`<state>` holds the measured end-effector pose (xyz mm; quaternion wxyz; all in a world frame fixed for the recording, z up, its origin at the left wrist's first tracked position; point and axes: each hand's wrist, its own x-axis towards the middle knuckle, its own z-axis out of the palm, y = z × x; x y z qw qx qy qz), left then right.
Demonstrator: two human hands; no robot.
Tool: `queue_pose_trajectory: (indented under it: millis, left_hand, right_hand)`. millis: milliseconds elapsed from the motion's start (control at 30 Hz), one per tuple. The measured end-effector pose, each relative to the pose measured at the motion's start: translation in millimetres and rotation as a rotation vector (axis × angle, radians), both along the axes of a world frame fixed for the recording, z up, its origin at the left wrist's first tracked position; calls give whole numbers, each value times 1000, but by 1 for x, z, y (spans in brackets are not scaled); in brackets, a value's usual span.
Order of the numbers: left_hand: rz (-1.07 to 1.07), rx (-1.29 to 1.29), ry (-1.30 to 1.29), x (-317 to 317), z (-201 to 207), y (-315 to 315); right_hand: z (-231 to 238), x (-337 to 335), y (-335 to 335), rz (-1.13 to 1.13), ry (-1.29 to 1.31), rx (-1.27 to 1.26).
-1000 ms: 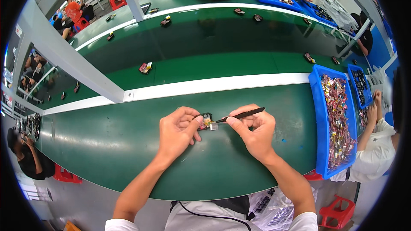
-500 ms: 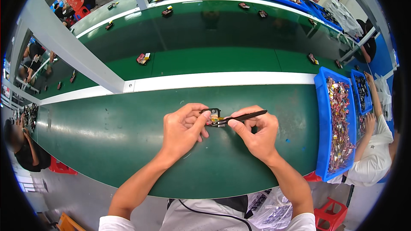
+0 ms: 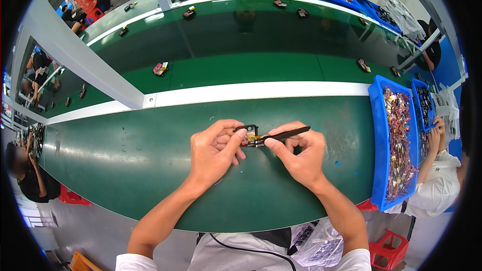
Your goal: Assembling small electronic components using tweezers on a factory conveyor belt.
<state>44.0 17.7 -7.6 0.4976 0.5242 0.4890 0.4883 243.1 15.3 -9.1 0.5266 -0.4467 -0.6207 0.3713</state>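
My left hand [image 3: 215, 151] pinches a small black part with red and yellow bits [image 3: 249, 134] just above the green table [image 3: 125, 165]. My right hand [image 3: 298, 151] grips black tweezers [image 3: 281, 135], whose tips reach into that small part. The two hands almost touch at the middle of the table's near side. The underside of the part is hidden by my fingers.
A blue tray [image 3: 377, 135] full of small mixed parts lies at my right, a second blue tray [image 3: 424, 105] beyond it. More small parts ride on the green conveyor belt [image 3: 241, 35], one [image 3: 160, 68] at the left. A grey post [image 3: 80, 55] crosses at left. Other people sit around the line.
My head view has shifted slightly, so the hands sit a little lower in the picture. The hands keep the same hold; the tweezers' tips stay at the small part.
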Motion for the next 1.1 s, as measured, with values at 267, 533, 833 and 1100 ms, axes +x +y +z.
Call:
queue_pose_trajectory:
  millis: [267, 533, 833, 1100]
  left_hand:
    - [-33, 20, -38, 1, 3, -3]
    - [-68, 80, -49, -1, -5, -3]
    - [-95, 119, -3, -1, -3, -2]
    - [-218, -65, -189, -7, -7, 3]
  right_hand:
    - [-1, 4, 1, 96, 193, -188]
    - [12, 4, 2, 122, 281, -340]
    - [13, 5, 3, 147, 309, -372]
    - [10, 6, 2, 178, 344, -335]
